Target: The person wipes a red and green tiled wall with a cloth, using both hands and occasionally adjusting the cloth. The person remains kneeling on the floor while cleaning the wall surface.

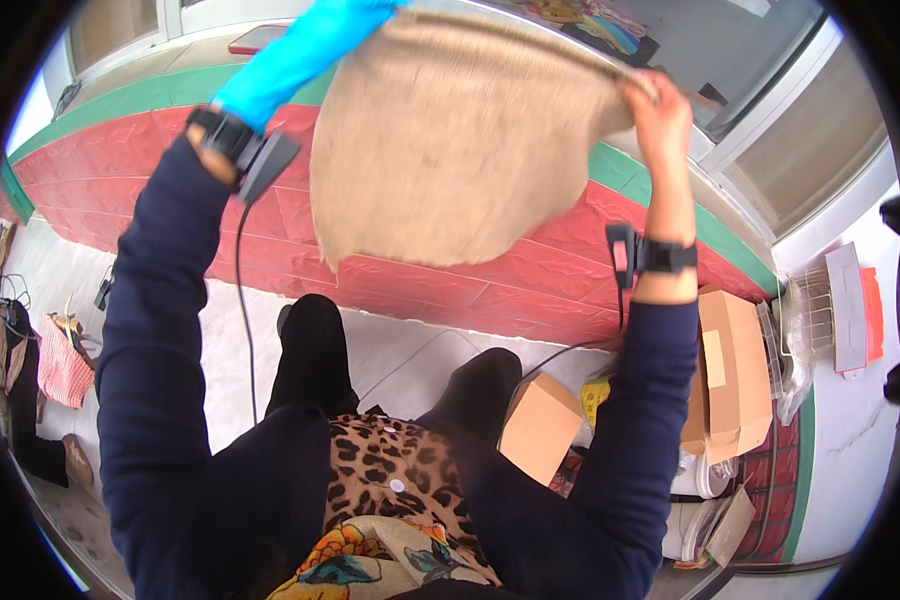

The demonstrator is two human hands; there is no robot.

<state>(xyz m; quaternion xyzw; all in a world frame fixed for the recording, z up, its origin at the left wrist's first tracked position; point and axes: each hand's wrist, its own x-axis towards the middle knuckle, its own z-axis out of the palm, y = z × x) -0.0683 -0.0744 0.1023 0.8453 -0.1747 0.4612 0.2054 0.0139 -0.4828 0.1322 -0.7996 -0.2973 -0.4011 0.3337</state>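
A piece of beige cloth [450, 150] hangs spread out in front of me, its lower edge uneven. My left hand [345, 26], in a bright blue glove, grips the cloth's upper left corner at the top edge of the view; its fingertips are partly cut off. My bare right hand [658, 109] is closed around the upper right corner, where the top edge is bunched into a roll. Slight blur lies over the cloth and both hands. Behind the cloth runs a ledge with a green border [172, 88] above a red tiled wall [270, 247].
A flat red-edged object [259, 39] lies on the ledge by the window. Cardboard boxes [735, 375] [544, 427] and a wire rack [808, 315] stand at right. Cables from the wrist-worn devices hang down. Another person's leg [34, 427] and a red checked cloth [64, 364] are at left.
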